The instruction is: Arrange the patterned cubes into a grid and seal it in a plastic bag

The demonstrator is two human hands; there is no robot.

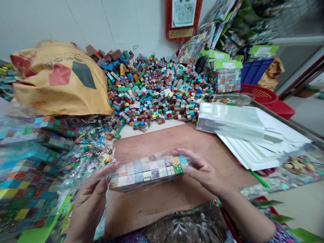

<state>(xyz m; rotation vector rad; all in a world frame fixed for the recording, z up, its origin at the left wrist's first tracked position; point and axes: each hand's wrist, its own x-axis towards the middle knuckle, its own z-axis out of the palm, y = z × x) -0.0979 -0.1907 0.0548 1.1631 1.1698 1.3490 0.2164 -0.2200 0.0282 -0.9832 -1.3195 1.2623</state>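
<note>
**Clear bag, cubes squared up between both hands**

Plastic film wraps a flat block (150,170) of small printed cubes, and we hold it just above the brown board (165,203). Our left hand (88,205) presses flat against the block's left end; our right hand (203,171) grips the right end, fingers curled over the top edge. By our reading, we are at the squaring-up stage, with the rows set and the pack not yet closed. Next calls for even pressure from both ends so no row slips. A loose pile (152,90) of cubes lies behind, card sheets (258,146) to the right.
</note>
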